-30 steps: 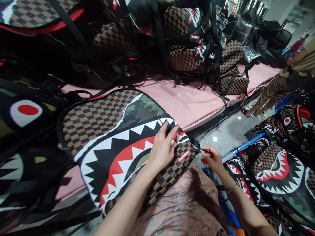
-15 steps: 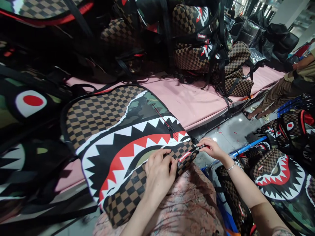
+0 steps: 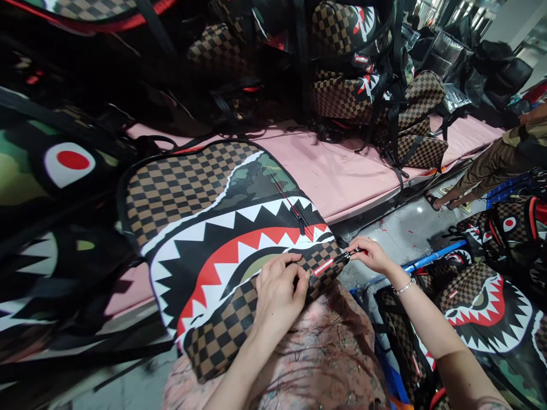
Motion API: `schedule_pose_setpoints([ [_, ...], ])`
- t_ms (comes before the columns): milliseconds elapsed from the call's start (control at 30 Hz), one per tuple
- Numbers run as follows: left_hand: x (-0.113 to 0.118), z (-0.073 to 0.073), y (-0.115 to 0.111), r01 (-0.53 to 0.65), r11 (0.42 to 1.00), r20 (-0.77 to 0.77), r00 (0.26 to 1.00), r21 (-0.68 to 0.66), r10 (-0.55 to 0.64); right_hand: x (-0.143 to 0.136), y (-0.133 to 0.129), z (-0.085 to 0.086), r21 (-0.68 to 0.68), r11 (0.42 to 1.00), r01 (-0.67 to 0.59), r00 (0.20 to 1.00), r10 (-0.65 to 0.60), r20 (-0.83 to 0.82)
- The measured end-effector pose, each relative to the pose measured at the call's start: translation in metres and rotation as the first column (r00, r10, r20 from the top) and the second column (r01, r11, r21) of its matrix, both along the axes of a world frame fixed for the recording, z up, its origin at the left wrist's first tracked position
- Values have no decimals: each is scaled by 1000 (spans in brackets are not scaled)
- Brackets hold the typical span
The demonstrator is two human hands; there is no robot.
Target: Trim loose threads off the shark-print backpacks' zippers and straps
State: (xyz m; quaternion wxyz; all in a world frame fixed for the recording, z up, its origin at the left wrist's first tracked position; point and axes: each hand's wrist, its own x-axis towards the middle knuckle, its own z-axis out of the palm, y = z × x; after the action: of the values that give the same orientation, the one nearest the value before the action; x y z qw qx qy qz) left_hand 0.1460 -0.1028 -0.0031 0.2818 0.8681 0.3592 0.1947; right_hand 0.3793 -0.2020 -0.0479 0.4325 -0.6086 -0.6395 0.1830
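Note:
A backpack with a brown-and-black checkered print, a camouflage patch and a shark mouth of white teeth lies at the table's front edge, its near end against my lap. My left hand rests on the checkered front pocket, fingers bent and closed on its upper edge, left of a small red label. At the pocket's right end, my right hand pinches a dark zipper pull between thumb and fingers. A dark cord with a pull lies across the backpack's front.
A long pink-topped table runs off to the right. Similar backpacks are piled along its back, with more at left. Right of me, several backpacks lie by a blue bar. Another person stands at far right.
The table and backpacks have shifted slightly right in the picture. Both hands keep nearly the same hold on the backpack and the zipper pull.

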Motion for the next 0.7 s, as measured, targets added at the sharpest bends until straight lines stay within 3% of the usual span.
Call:
schedule_pose_setpoints([
  [700,3,0,1,-45,999,-1,999,-13,45,-29,23,27,-64,978,-196,958,205,198],
])
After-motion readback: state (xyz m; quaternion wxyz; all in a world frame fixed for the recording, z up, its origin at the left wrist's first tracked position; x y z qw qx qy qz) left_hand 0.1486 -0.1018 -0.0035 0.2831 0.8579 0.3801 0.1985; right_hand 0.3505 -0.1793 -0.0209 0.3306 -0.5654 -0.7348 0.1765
